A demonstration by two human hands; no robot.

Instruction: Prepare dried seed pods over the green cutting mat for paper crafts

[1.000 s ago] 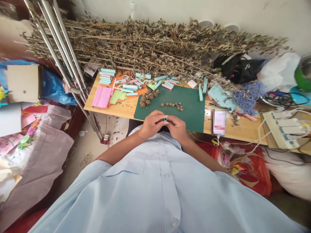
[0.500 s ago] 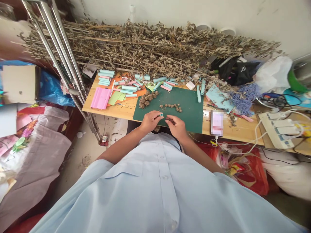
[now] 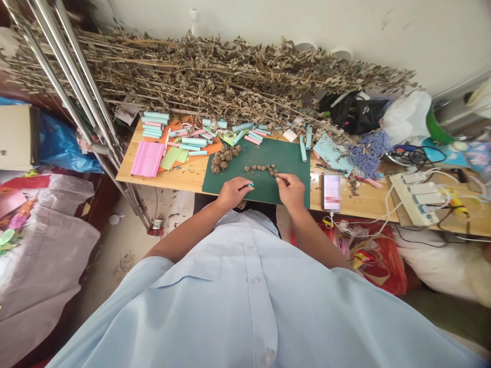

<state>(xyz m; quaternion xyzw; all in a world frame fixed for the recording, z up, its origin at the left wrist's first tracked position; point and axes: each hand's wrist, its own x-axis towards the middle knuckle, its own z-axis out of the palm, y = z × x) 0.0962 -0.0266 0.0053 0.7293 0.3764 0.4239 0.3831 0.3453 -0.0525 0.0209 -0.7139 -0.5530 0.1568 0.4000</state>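
Observation:
My left hand [image 3: 233, 192] is closed in a pinch around a small teal paper tube [image 3: 250, 184], its open end showing past the fingertips. Over the right part of the green cutting mat [image 3: 257, 190], my right hand [image 3: 290, 190] pinches at a small brown ball [image 3: 273, 173] of dried plant fluff at the end of a row. More little balls [image 3: 259, 167] run leftward from there. A heap of larger brown clumps [image 3: 222, 159] lies at the mat's upper left. My fingers partly hide what the right hand grips.
Rolled paper tubes [image 3: 194, 141] and a pink paper stack [image 3: 147, 159] lie to the left. A phone [image 3: 332, 192] and a power strip [image 3: 416, 197] are on the right. Dried leafy stalks [image 3: 215, 76] span the back. Metal poles [image 3: 82, 82] stand at the table's left end.
My right hand has moved away from the left, forward and right to the row of small balls. My left hand still holds the teal tube. The view has shifted slightly right.

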